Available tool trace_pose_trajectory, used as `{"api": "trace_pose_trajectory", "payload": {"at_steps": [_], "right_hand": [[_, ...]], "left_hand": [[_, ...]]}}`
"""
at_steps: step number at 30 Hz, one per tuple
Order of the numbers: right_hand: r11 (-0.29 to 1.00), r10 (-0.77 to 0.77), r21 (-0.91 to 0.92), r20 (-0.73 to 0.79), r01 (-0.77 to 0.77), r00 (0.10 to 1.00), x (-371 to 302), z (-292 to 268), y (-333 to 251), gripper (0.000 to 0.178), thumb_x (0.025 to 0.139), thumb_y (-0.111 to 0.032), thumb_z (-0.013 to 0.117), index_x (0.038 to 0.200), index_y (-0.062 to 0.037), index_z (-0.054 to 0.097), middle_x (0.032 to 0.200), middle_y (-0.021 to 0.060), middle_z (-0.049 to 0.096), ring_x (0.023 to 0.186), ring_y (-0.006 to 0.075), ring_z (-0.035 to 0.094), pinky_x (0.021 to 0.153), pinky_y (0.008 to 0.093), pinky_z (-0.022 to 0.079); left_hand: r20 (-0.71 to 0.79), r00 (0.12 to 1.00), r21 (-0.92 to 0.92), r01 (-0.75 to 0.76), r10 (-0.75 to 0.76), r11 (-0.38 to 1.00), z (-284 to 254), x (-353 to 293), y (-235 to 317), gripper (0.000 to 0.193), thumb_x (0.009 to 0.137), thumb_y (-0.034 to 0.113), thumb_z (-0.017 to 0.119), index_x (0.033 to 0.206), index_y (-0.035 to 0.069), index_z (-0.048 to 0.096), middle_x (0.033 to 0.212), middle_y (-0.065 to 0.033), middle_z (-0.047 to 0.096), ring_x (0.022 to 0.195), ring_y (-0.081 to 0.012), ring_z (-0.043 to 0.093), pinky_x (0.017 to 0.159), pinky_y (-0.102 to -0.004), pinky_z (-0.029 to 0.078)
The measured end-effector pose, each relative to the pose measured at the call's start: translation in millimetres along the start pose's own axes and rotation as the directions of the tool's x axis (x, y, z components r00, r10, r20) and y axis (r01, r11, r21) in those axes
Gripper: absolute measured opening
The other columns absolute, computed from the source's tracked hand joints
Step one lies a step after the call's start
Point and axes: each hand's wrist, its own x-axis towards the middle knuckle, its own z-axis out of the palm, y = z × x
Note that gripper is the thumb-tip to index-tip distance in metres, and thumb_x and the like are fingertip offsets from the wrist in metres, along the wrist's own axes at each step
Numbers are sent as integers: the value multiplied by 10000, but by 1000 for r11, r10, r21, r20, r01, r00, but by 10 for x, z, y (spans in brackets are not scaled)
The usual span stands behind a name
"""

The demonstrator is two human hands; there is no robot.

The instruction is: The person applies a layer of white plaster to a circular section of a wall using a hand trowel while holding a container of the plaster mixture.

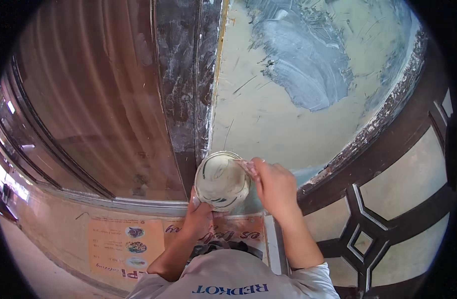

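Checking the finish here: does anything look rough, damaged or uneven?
Yes. The wall panel carries a streaky grey-blue putty patch covering only its upper part, and the panel's right edge looks chipped and flaking.

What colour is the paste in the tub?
Creamy off-white paste, seen in the head view.

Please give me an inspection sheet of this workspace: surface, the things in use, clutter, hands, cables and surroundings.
Surface: pale wall panel with scratches and a wide smeared patch of blue-grey filler.
Things in use: round tub of cream-coloured putty, its top open, smeared with dark streaks.
Clutter: nothing seen.
Hands: left hand grips the tub from below; right hand is at the tub's rim, and its fingers pinch a small flat tool that is hard to make out.
Cables: nothing seen.
Surroundings: dark worn door frame, brown glass pane, orange printed poster, dark lattice grille.
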Motion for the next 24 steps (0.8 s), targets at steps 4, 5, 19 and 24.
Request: {"api": "trace_pose_trajectory", "payload": {"at_steps": [4,5,19,24], "right_hand": [[993,-75,-88,58,80,995,-157,225,-57,218,861,-157,609,1072,-108,630,746,91,649,676,306,623,594,445,507],[997,-80,10,91,79,993,-137,200,-54,222,867,-157,599,1083,-117,631,749,100,648,689,309,630,596,447,510],[1000,-13,4,89,13,996,92,113,7,306,820,-125,609,1125,-149,628,717,88,631,730,310,645,628,457,519],[964,-231,167,133,208,964,-10,303,-38,215,860,-134,612,1073,-148,638,728,71,629,728,308,624,623,449,492]], "left_hand": [[-33,999,42,-3,5,999,33,21,-25,700,850,-38,428,1468,186,186,1406,-148,421,1208,-338,555,889,-501,562],[-39,999,-7,-9,9,1000,-12,12,-32,690,858,-40,414,1468,187,185,1409,-148,419,1208,-341,554,892,-509,559],[-45,995,10,84,-84,996,-88,-10,-132,680,852,-28,433,1472,158,224,1394,-145,456,1169,-327,586,848,-480,587],[45,988,-51,149,-147,987,-207,31,-124,648,883,-4,422,1474,192,242,1411,-122,448,1209,-319,561,899,-515,551]]}}
